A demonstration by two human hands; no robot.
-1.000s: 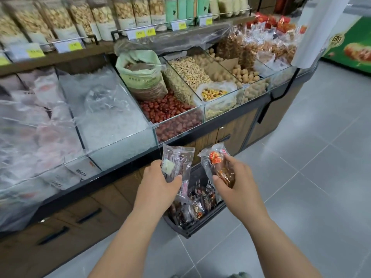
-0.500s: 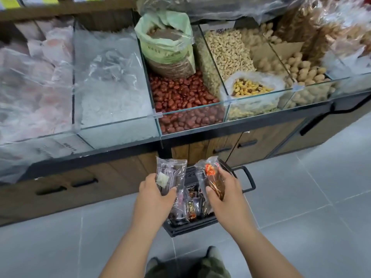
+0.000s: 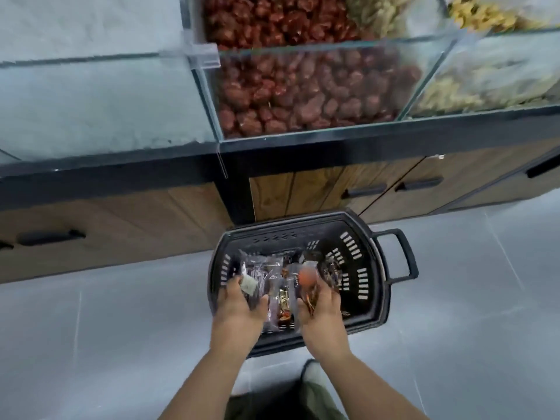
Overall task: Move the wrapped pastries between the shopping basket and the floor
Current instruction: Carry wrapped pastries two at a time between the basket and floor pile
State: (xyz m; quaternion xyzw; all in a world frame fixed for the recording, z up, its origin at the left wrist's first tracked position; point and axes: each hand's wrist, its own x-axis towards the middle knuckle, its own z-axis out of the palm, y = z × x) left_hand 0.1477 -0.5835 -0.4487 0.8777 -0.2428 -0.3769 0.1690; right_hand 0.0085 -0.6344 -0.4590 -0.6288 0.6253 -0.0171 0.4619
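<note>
Left-hand grip [image 3: 239, 310] clasps clear-wrapped purple pastry [image 3: 257, 278], right-hand grip [image 3: 322, 313] clasps clear-wrapped brown pastry [image 3: 307, 283] — both over black plastic shopping basket [image 3: 348, 253].

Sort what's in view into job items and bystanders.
Job: left hand holding a purple wrapped pastry; right hand holding an orange-marked wrapped pastry; black shopping basket; more packets inside it; grey floor.
Bystanders: glass bin of red dates; bin of white granules; wooden cabinet doors.
</note>
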